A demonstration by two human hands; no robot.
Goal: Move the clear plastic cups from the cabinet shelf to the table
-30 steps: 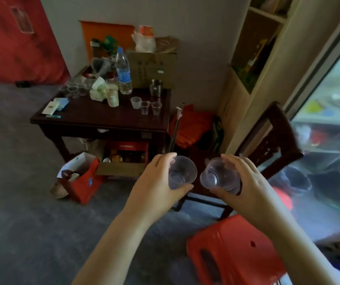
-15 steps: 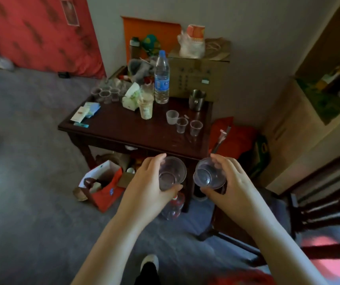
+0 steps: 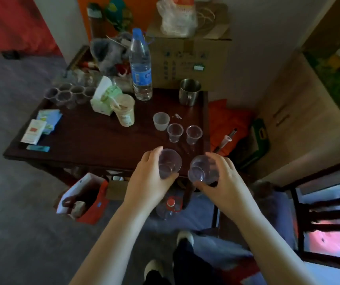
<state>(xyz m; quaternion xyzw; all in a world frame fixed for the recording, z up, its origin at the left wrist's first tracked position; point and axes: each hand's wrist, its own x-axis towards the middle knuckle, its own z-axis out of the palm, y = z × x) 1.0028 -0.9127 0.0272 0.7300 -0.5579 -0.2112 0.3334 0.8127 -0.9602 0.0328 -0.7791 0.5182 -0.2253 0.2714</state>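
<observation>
My left hand [image 3: 148, 179] grips a clear plastic cup [image 3: 168, 163], and my right hand [image 3: 224, 182] grips another clear plastic cup [image 3: 203, 169]. Both cups hover over the front right edge of the dark wooden table [image 3: 95, 138]. Two small clear cups [image 3: 174, 132] [image 3: 194, 134] and a frosted cup [image 3: 161, 120] stand on the table just beyond my hands. A cluster of several clear cups [image 3: 70, 94] sits at the table's back left. The wooden cabinet [image 3: 300, 95] stands to the right.
On the table are a water bottle [image 3: 140, 66], a steel mug [image 3: 189, 91], a paper cup with sticks [image 3: 123, 112], a tissue pack [image 3: 104, 95], and cards [image 3: 39, 128]. A cardboard box [image 3: 189, 58] stands behind. A red box [image 3: 86, 198] lies below, and a dark chair [image 3: 325, 204] stands at right.
I have moved closer to the table; both hands with their cups now reach over its front right edge. The table fills more of the view.
</observation>
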